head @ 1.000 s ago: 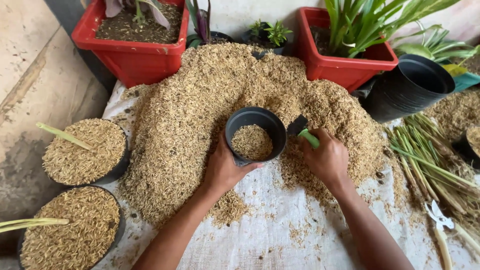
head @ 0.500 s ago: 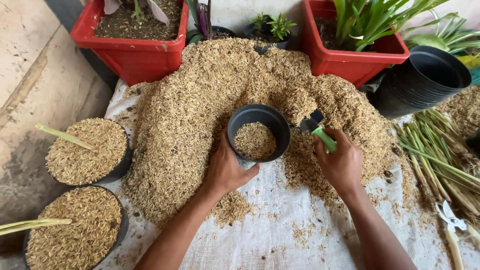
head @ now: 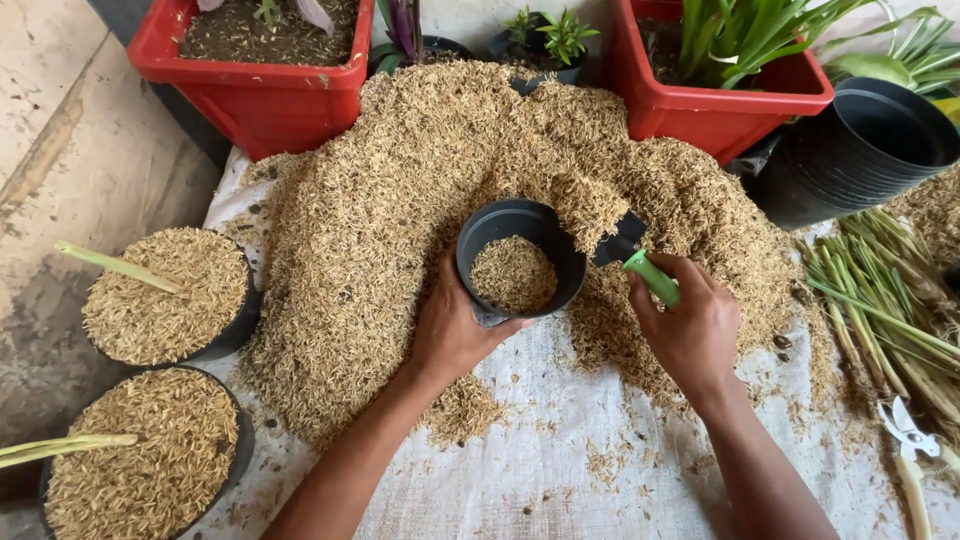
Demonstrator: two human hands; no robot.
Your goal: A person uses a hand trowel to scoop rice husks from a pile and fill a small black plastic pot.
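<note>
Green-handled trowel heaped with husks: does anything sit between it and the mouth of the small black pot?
Nothing visible. The green-handled trowel in the right hand sits at the small black pot rim; the left hand grips the pot's near side.

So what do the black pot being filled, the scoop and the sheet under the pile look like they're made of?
The black pot, held by the left hand, looks like thin moulded plastic, matte, with a smooth rolled rim. The scoop in the right hand seems plastic too: dark blade, glossy green handle. The sheet looks like woven white sacking, its weave visible.
</note>
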